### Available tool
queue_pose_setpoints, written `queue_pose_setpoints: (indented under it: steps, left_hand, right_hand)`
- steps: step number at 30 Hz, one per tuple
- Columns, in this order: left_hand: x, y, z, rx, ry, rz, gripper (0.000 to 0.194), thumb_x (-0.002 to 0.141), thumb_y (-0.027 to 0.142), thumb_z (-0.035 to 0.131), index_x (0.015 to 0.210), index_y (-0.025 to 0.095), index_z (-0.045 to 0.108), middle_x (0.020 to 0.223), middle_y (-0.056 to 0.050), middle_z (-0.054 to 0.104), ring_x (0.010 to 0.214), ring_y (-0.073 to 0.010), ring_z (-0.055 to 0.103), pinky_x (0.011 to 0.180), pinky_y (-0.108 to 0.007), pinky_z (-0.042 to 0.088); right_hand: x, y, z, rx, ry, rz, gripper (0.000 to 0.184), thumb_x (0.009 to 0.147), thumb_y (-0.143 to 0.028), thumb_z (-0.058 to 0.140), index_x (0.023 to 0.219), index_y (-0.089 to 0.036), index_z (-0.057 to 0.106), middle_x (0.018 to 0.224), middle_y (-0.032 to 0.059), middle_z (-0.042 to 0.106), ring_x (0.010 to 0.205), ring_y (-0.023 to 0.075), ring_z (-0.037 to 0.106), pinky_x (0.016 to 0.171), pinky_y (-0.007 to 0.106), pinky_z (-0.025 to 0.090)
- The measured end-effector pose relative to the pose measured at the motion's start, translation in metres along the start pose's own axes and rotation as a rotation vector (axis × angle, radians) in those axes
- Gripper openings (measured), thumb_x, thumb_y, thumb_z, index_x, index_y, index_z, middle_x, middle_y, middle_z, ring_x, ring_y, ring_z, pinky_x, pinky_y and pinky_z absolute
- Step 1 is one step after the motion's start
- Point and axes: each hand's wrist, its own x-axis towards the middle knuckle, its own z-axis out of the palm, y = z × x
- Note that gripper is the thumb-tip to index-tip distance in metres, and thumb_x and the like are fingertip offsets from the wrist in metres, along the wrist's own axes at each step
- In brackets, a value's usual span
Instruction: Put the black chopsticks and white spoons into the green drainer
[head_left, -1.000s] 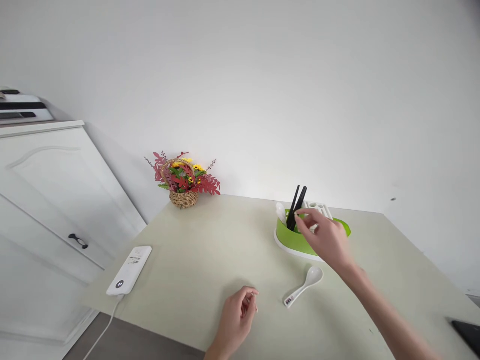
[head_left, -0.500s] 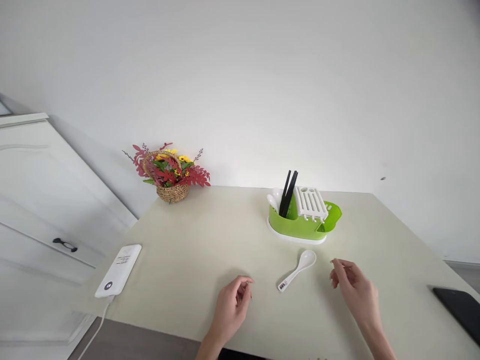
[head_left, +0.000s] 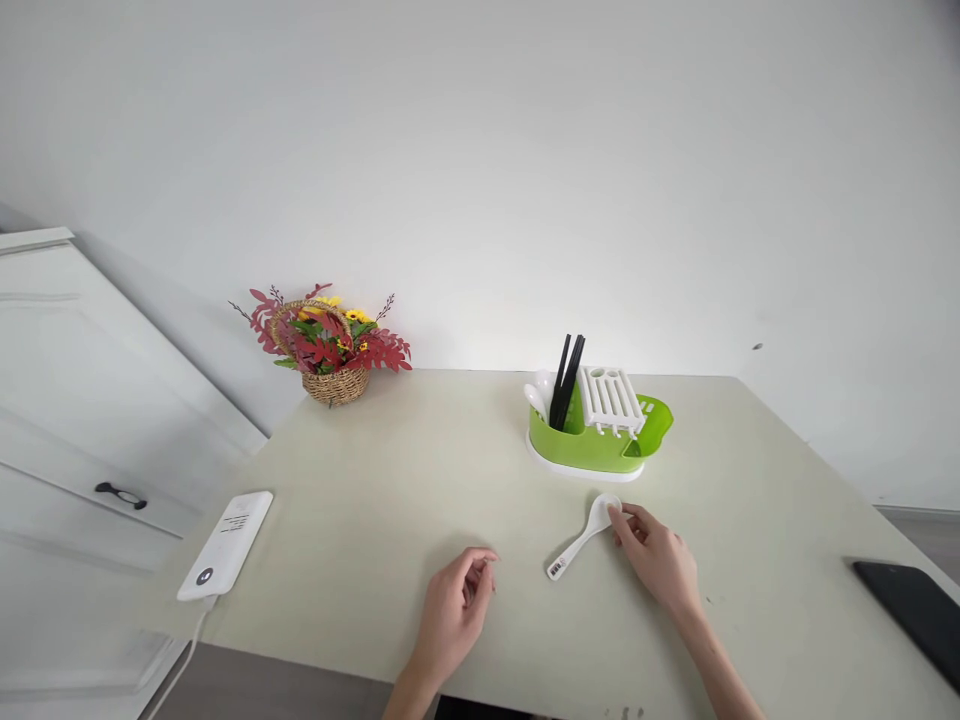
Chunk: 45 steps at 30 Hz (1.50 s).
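A white spoon (head_left: 581,538) lies on the pale table (head_left: 390,500), its bowl pointing toward a green cutlery holder (head_left: 592,448). The fingertips of my right hand (head_left: 656,558) touch the spoon's bowl, fingers loosely curled; the spoon still rests on the table. The holder carries black chopsticks (head_left: 564,368), another white spoon (head_left: 535,398) and a white slotted rack (head_left: 609,398). My left hand (head_left: 454,608) rests near the table's front edge, fingers loosely curled, with nothing in it.
A wicker basket of red and yellow flowers (head_left: 328,348) stands at the back left by the wall. A white power bank (head_left: 225,545) with a cable lies at the table's left edge. A black phone (head_left: 911,615) lies at the right edge. A white cabinet (head_left: 90,420) is on the left.
My right hand drew back from the chopsticks in the holder, dropped to the table, then moved left onto the spoon's bowl. The left hand stayed put. The view shifted slightly.
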Motion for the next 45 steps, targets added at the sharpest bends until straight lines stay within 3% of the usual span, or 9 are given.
queue_pose_setpoints:
  steps: [7,15,20,25,28,34,39,42,45]
  left_hand:
    - [0.0,-0.002,0.0,-0.006,0.002,0.016,0.031,0.105,0.045,0.049,0.112,0.023,0.069,0.078,-0.002,0.073,0.062,-0.014,0.063,0.056,-0.023,0.046]
    - [-0.003,-0.001,0.0,-0.01,-0.002,0.014,0.031,0.105,0.045,0.048,0.111,0.022,0.068,0.079,-0.003,0.072,0.063,-0.0147,0.063,0.057,-0.023,0.045]
    - [-0.003,-0.005,0.0,-0.029,0.003,0.013,0.031,0.104,0.044,0.048,0.111,0.022,0.069,0.078,-0.002,0.072,0.063,-0.0154,0.062,0.057,-0.024,0.045]
    - [-0.005,-0.006,-0.002,-0.039,-0.014,0.009,0.036,0.104,0.05,0.046,0.111,0.024,0.07,0.079,-0.003,0.073,0.062,-0.0155,0.061,0.056,-0.024,0.045]
    - [-0.007,-0.004,-0.004,-0.072,-0.012,0.018,0.036,0.104,0.051,0.047,0.109,0.024,0.07,0.078,-0.003,0.073,0.062,-0.0156,0.061,0.056,-0.024,0.044]
    - [-0.012,-0.004,-0.006,-0.111,-0.001,0.05,0.034,0.105,0.049,0.047,0.107,0.023,0.07,0.076,-0.003,0.072,0.063,-0.0157,0.061,0.056,-0.024,0.044]
    - [-0.013,-0.007,-0.006,-0.115,-0.028,0.053,0.036,0.107,0.048,0.044,0.11,0.022,0.068,0.078,-0.003,0.071,0.064,-0.0151,0.06,0.058,-0.024,0.043]
    - [-0.013,-0.006,-0.007,-0.118,-0.034,0.051,0.035,0.107,0.047,0.044,0.11,0.021,0.068,0.078,-0.003,0.071,0.064,-0.0154,0.06,0.058,-0.025,0.042]
    - [-0.013,-0.005,-0.007,-0.122,-0.028,0.048,0.034,0.106,0.046,0.045,0.109,0.022,0.069,0.077,-0.003,0.071,0.064,-0.0155,0.06,0.058,-0.025,0.042]
  right_hand:
    - [-0.01,-0.006,0.006,0.028,0.047,0.036,0.046,0.092,-0.067,0.046,0.09,-0.03,0.073,0.072,0.0014,0.074,0.064,0.0232,0.066,0.059,0.031,0.046]
    - [-0.027,-0.016,-0.001,0.258,0.111,0.014,0.055,0.093,-0.073,0.048,0.101,-0.025,0.071,0.071,0.003,0.075,0.061,0.0231,0.068,0.065,0.034,0.052]
    - [-0.02,-0.068,-0.034,0.17,0.233,-0.108,0.048,0.095,-0.069,0.05,0.101,-0.025,0.069,0.075,0.0029,0.077,0.064,0.0202,0.071,0.064,0.028,0.05]
    - [0.01,-0.136,-0.087,-0.023,0.534,-0.395,0.039,0.098,-0.06,0.053,0.101,-0.023,0.069,0.075,0.0025,0.078,0.069,0.0202,0.074,0.066,0.027,0.047]
    - [0.034,-0.162,-0.101,-0.179,0.645,-0.503,0.03,0.099,-0.05,0.055,0.099,-0.024,0.07,0.082,0.0026,0.08,0.071,0.0191,0.073,0.064,0.026,0.042]
    - [0.065,-0.171,-0.082,-0.565,0.606,-0.694,0.024,0.1,-0.036,0.055,0.092,-0.023,0.074,0.066,-0.0003,0.073,0.057,0.0146,0.062,0.056,0.025,0.026]
    - [0.069,-0.158,-0.055,-0.661,0.521,-0.866,0.028,0.101,-0.029,0.053,0.083,-0.021,0.072,0.057,-0.0006,0.067,0.06,0.0154,0.063,0.06,0.026,0.033]
    - [0.07,-0.154,-0.043,-0.679,0.501,-0.956,0.03,0.101,-0.02,0.051,0.076,-0.021,0.069,0.071,0.0001,0.076,0.074,0.0167,0.07,0.083,0.03,0.045]
    - [0.071,-0.155,-0.034,-0.706,0.506,-1.04,0.033,0.1,-0.016,0.049,0.074,-0.021,0.068,0.078,0.0028,0.079,0.095,0.0208,0.074,0.112,0.039,0.038]
